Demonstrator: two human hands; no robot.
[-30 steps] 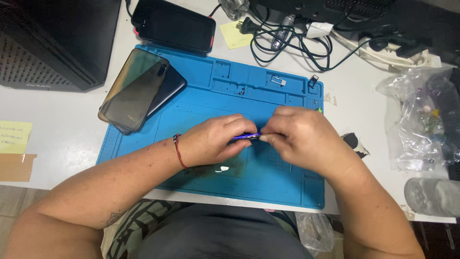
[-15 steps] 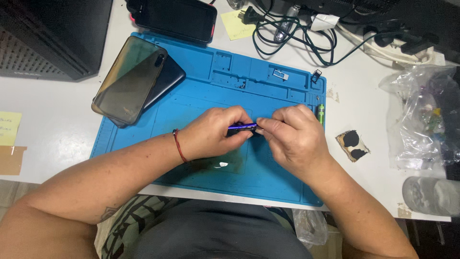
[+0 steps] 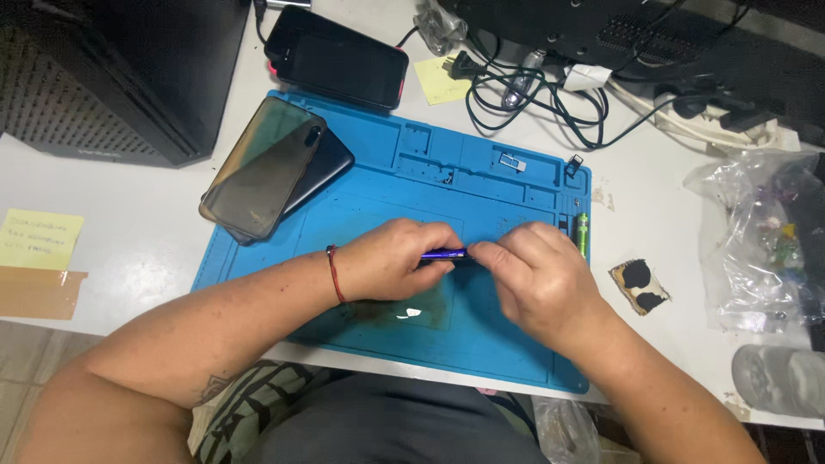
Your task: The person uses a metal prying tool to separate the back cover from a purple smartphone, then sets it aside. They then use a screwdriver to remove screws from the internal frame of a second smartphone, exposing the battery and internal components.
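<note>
Over the middle of a blue repair mat [image 3: 481, 180], my left hand [image 3: 391, 259] grips a thin blue-purple tool [image 3: 444, 254] that lies level between both hands. My right hand [image 3: 537, 279] pinches the tool's right end with its fingertips. The tip of the tool is hidden under my right fingers. A red band circles my left wrist. Just below my left hand, a small white scrap [image 3: 410, 314] lies on the mat.
Two stacked phones [image 3: 271, 167] overlap the mat's upper left corner, and another dark phone [image 3: 337, 58] lies behind. A black box [image 3: 112, 77] stands at the left. Tangled cables [image 3: 550, 94], plastic bags [image 3: 756, 241], a green-tipped tool [image 3: 583, 234] and yellow notes [image 3: 39, 238] surround the mat.
My view has shifted a little, so the mat and phones sit lower in frame. Both hands stay together on the blue-purple tool, my right fingers still working at its end.
</note>
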